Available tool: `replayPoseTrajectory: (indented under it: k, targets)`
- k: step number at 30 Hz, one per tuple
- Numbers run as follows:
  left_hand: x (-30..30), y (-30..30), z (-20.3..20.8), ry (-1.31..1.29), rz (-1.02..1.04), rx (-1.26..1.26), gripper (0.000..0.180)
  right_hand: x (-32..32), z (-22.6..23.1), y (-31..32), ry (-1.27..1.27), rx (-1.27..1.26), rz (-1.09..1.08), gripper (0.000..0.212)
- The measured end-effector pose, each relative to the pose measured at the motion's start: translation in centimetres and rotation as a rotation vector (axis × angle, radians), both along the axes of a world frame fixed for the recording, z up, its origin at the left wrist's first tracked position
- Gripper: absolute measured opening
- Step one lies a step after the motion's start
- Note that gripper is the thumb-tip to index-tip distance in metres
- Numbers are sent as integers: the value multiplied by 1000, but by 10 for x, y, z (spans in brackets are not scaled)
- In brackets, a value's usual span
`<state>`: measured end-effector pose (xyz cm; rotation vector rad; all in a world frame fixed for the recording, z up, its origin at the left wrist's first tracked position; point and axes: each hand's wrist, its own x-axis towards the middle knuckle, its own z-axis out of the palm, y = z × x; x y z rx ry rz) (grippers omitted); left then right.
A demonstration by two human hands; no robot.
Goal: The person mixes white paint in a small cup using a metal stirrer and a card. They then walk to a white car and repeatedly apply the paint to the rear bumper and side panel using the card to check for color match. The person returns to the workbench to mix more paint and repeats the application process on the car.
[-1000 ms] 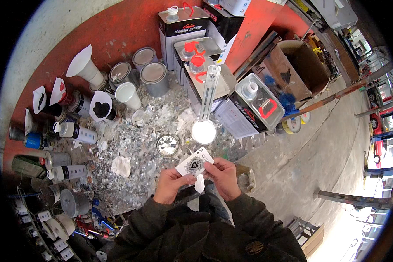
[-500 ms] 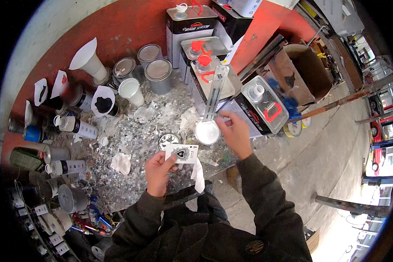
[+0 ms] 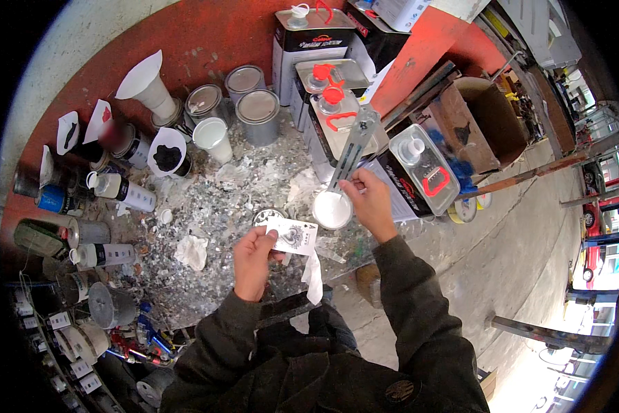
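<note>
My left hand (image 3: 253, 265) pinches a white playing card (image 3: 297, 237) with a black printed pattern, thumb on top. The card partly covers a small round tin (image 3: 264, 216) behind it. Just right of there stands a cup of white paint (image 3: 333, 210). A long, slotted, see-through mixing stick (image 3: 356, 143) leans up out of this cup. The fingertips of my right hand (image 3: 372, 206) are closed on the stick's lower part, just above the rim. Below the card a white strip (image 3: 313, 279) hangs over the bench edge.
The bench (image 3: 233, 193) is crusted with dried paint. Lidded tins (image 3: 258, 113), a white plastic cup (image 3: 214, 140) and a crumpled tissue (image 3: 191, 252) stand or lie on it. Rectangular solvent cans (image 3: 423, 165) crowd the back right. Bottles (image 3: 123, 193) line the left. A cardboard box (image 3: 461, 127) sits beyond.
My right hand has moved onto the mixing stick, which now leans further right. The playing card in my left hand has shifted slightly up and right and tilted. The whole view has shifted a little.
</note>
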<state>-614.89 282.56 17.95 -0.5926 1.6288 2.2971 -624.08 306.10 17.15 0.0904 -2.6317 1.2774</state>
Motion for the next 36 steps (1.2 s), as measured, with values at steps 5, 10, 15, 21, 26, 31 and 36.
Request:
replayPoseTrajectory:
  k: [5,10,15,21,26,31,36]
  targets:
    - [-7,2,-5,94,41,-101,22,12,24,3,40,-18,-20,19]
    - [-18,-1,-11,188,13,-173,25,33,79,-5,87,-35,-75,17]
    - [-29,4,-7,238,13,-242,25,45,99,8,149,-80,-87,13]
    - [-38,15,-11,264,14,-370,21,51,105,17,221,-168,-153,13]
    - [-44,20,-13,309,-22,-542,22,56,109,23,228,-202,-193,15]
    - [-45,27,-8,338,-1,-476,21,58,111,25,232,-244,-200,15]
    - [-47,28,-9,354,-20,-522,22,58,114,23,231,-247,-198,15]
